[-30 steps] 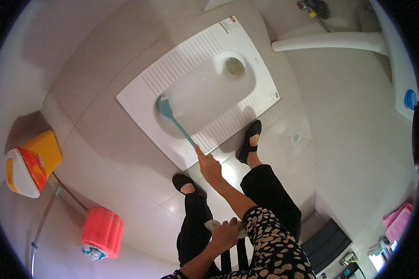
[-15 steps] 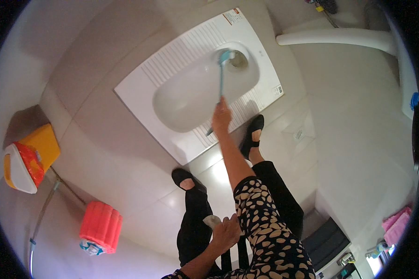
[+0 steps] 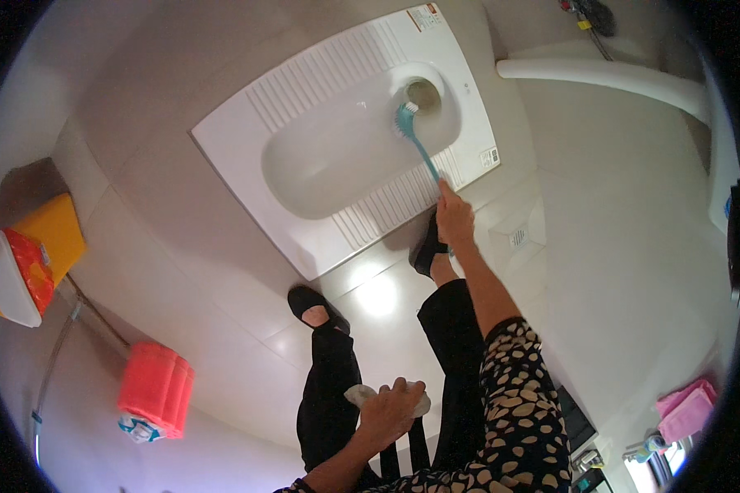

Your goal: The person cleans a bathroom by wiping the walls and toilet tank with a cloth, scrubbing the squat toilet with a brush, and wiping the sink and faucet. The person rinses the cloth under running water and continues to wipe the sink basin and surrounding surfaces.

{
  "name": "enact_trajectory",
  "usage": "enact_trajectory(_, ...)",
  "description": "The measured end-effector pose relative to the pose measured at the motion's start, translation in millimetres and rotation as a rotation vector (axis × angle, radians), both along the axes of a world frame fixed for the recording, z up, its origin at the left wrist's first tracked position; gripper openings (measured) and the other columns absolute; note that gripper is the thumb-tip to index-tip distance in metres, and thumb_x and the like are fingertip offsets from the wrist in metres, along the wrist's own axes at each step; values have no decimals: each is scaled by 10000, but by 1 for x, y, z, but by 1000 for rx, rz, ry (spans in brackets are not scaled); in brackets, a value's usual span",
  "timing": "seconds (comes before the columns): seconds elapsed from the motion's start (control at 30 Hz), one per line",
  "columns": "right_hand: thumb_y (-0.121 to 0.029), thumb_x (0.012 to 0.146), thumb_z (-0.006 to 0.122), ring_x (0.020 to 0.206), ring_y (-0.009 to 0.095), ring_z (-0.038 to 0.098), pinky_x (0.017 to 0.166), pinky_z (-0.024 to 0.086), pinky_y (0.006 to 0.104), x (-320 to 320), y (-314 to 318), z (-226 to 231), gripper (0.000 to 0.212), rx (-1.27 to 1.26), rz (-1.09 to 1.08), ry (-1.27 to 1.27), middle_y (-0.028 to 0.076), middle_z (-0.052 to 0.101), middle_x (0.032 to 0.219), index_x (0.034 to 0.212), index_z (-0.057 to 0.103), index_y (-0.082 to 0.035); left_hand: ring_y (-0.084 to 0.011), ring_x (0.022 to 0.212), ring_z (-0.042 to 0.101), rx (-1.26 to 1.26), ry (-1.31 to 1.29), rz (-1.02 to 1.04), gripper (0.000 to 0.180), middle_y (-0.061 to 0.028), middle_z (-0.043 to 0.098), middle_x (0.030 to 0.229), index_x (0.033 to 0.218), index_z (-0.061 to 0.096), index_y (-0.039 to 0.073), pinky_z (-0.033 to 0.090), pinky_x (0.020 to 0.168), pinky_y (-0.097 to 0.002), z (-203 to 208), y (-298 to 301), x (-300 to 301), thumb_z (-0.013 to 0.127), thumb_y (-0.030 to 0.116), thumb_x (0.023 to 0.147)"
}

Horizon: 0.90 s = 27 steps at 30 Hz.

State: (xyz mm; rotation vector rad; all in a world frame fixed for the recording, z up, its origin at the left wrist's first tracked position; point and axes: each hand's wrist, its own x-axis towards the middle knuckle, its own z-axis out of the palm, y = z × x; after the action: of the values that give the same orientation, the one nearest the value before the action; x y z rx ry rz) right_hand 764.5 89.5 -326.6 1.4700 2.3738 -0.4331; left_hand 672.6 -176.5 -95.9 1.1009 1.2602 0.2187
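Note:
A white squat toilet [image 3: 238,152] with ribbed foot pads is set in the floor ahead of me. My right hand [image 3: 455,215] is closed round the handle of a teal toilet brush [image 3: 423,152]. The white-bristled brush head is over the bowl, just beside the round drain hole [image 3: 423,97]. Close to my lap, my left hand [image 3: 390,413] grips a crumpled white wad [image 3: 358,394]; cloth or tissue, I cannot tell which. My feet, in black shoes, stand at the toilet's near edge.
At left are a yellow bin [image 3: 53,238] with a white lid and a red pack [image 3: 158,390]. A white pipe [image 3: 608,76] runs at the far right, a floor drain [image 3: 518,237] lies right of my foot, and a pink cloth [image 3: 689,411] is at lower right.
My right hand has moved right and nearer to me, tilting the brush so its handle now slants down to the right. The left hand still holds the white wad.

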Motion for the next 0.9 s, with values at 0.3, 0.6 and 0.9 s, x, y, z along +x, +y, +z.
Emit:
enact_trajectory(0.3,-218,896,493,899,246,658,696,562,405,-98,142,-24,222,78,412,-531,122,651,1004,946,637,-56,-300,868,594,-145,163,379,570,-119,538,979,1122,504,112,510,668,-399,-13,23,-19,785,135,627)
enact_trajectory(0.6,-164,872,462,855,377,630,769,520,450,-36,167,-21,343,-183,242,-178,193,627,1005,1176,548,-32,-284,788,619,-189,112,375,516,-127,560,942,1077,535,88,508,633,-397,-17,51,-10,792,280,673)
enact_trajectory(0.9,-302,879,492,816,319,665,642,542,491,-50,178,-57,350,23,451,-488,145,646,876,1139,532,-71,-274,771,610,-127,181,484,524,-141,562,938,1088,523,86,503,592,-375,-29,88,10,789,252,669)
